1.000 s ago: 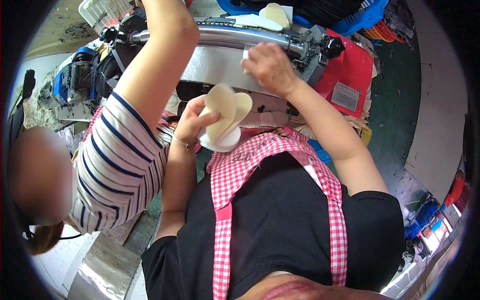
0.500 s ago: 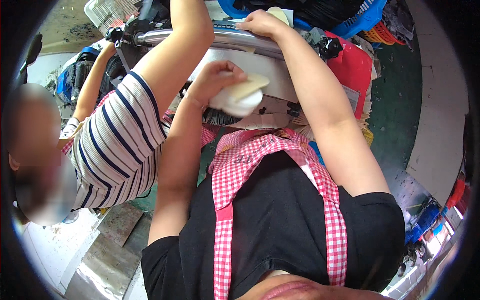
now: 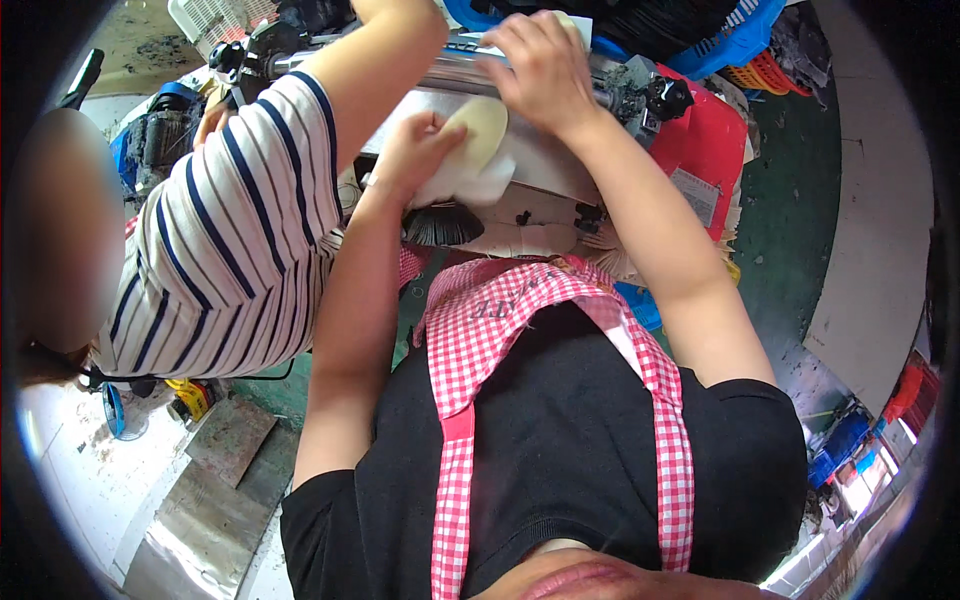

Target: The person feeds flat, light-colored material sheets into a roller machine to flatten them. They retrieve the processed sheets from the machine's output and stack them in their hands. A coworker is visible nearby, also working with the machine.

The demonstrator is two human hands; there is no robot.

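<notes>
My left hand (image 3: pixel 412 152) is closed on a small stack of thin pads: a cream oval pad (image 3: pixel 482 132) on top and soft white pieces (image 3: pixel 490 184) under it. They are held over a pale machine surface on my side of a shiny metal roller (image 3: pixel 455 70). My right hand (image 3: pixel 545 72) is above the roller's right part, its fingers spread and slightly bent, with nothing visible gripped. Just behind that hand, a white sheet (image 3: pixel 579 32) shows in part beyond the roller.
At my left a co-worker in a striped top (image 3: pixel 215 240) reaches an arm across the roller's left end. Black knobs (image 3: pixel 668 98) are at the roller's ends. A blue basket (image 3: pixel 742 40) with dark material stands behind, a red sheet (image 3: pixel 705 150) at right. Black layered pieces (image 3: pixel 443 225) lie below my left hand.
My right hand has come off the roller area and spread its fingers. The left hand has turned the cream pad more upright and raised it slightly. The co-worker's body and arm have shifted.
</notes>
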